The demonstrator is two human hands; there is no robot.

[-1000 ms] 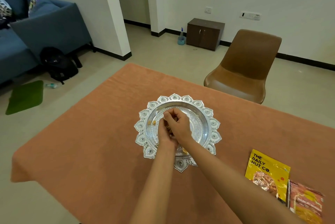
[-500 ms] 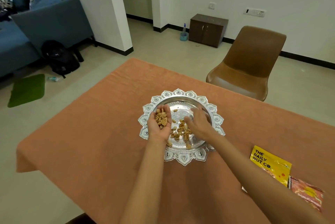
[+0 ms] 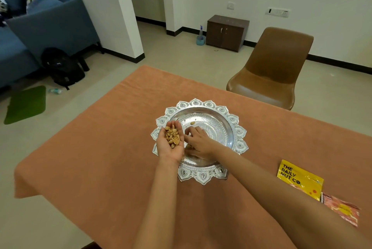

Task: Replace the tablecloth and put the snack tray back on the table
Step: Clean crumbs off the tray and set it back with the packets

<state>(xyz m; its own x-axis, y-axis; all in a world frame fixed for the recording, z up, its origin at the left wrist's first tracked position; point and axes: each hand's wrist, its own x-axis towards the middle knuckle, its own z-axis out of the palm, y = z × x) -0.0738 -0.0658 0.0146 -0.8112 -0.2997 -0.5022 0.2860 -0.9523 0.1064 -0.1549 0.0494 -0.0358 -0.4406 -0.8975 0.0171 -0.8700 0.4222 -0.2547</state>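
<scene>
An orange tablecloth [image 3: 100, 160] covers the table. On it stands a round silver snack tray [image 3: 231, 126] with a petal-shaped rim. My left hand [image 3: 171, 144] hovers palm up over the tray's left edge, cupping a pile of nut shells [image 3: 172, 136]. My right hand [image 3: 198, 142] lies palm down inside the tray, fingers bent over shells on its floor; what it grips is hidden. One loose nut [image 3: 192, 123] lies farther back in the tray.
A yellow nut packet [image 3: 300, 178] and an orange-red packet [image 3: 342, 210] lie on the cloth at the right. A brown chair [image 3: 271, 71] stands behind the table. On the floor to the left are a blue sofa [image 3: 40, 31], a black backpack [image 3: 62, 67] and a green mat [image 3: 25, 104].
My hands were clasped together over the tray; they have separated. The left now holds a pile of shells, and the scattered shells in the tray have mostly gone from view under the right hand.
</scene>
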